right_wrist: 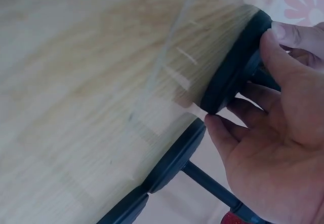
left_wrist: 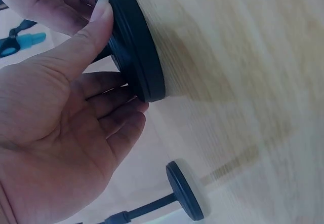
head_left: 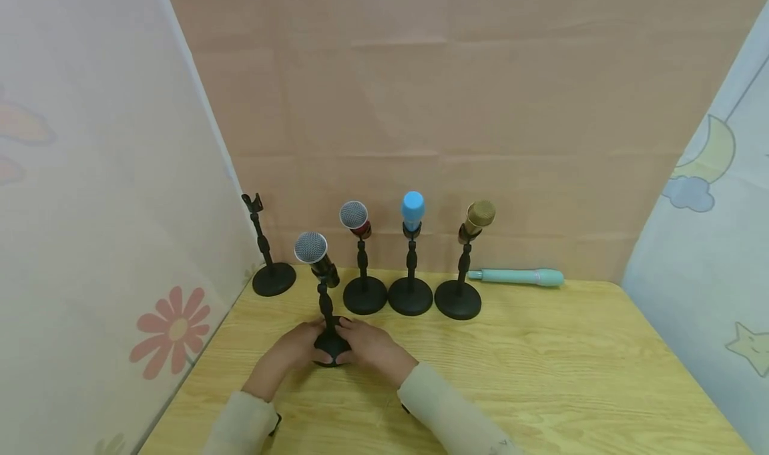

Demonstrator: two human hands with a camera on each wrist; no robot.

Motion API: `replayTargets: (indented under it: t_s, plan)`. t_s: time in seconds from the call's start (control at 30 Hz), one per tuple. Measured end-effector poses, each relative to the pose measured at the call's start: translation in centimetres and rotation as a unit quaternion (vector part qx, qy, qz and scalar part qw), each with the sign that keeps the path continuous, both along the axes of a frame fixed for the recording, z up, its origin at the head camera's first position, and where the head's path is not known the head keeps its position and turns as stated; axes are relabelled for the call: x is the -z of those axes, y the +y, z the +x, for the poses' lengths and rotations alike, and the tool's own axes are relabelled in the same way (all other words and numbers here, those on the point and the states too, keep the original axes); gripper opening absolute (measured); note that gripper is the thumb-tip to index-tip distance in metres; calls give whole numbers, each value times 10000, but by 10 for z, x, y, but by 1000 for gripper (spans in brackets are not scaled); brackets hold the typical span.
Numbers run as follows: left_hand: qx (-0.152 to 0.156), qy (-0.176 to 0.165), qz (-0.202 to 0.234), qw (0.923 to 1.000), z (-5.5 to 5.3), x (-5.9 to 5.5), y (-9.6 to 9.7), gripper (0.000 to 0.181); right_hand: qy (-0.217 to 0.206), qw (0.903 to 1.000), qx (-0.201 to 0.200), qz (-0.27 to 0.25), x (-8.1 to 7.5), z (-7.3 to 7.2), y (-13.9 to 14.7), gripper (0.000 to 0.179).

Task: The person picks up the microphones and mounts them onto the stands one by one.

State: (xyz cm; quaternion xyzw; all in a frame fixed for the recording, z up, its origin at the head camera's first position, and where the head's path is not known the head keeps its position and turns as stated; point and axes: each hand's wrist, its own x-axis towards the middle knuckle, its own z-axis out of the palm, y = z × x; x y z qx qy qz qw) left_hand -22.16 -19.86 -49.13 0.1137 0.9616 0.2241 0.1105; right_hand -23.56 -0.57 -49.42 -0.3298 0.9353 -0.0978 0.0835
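A black microphone with a silver mesh head sits in the clip of a black desktop microphone stand. My left hand grips the left side of the stand's round base, its thumb on the near edge. From the other side, my right hand holds the same base, thumb also at the near edge. Both wrist views show the base's dark rim between thumb and curled fingers. Whether the base touches the table or is slightly raised, I cannot tell.
Behind stand microphones with a silver head, a blue head and a gold head, each on a black stand. An unoccupied stand is at the back left. A mint-green microphone lies at the back right of the wooden table.
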Motion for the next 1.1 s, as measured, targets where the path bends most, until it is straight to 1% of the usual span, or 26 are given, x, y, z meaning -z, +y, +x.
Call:
replayTargets:
  t_s: [0.13,0.23,0.37,0.47,0.57,0.83,0.97,1.1]
  plan:
    - [55,60,56,10000,-11,1,-7,75,97,9999,-7,-38,-2,-8,-8,68]
    - [32,1,71,10000,-22,0,-13,75,137,9999,-2,32,-2,-18,-16,67]
    - [-66,-113,-58,9999,-35,-1,-20,73,31,9999,63,117,0,-29,-27,67]
    - [-56,-136,-120,9998,-43,-1,-24,73,26,9997,190,155,0,-35,-34,67]
    - [-86,-204,-116,9997,-49,-1,-27,72,71,9993,318,204,1,-40,-39,66]
    - [-199,-386,12,9991,-55,-3,-34,72,108,9979,458,437,1,-47,-49,62]
    - [-249,-407,-39,9989,-61,-4,-35,72,68,9978,587,309,0,-49,-52,60]
    - [-305,-453,4,9985,-67,-8,-36,73,14,9969,777,138,0,-52,-56,58]
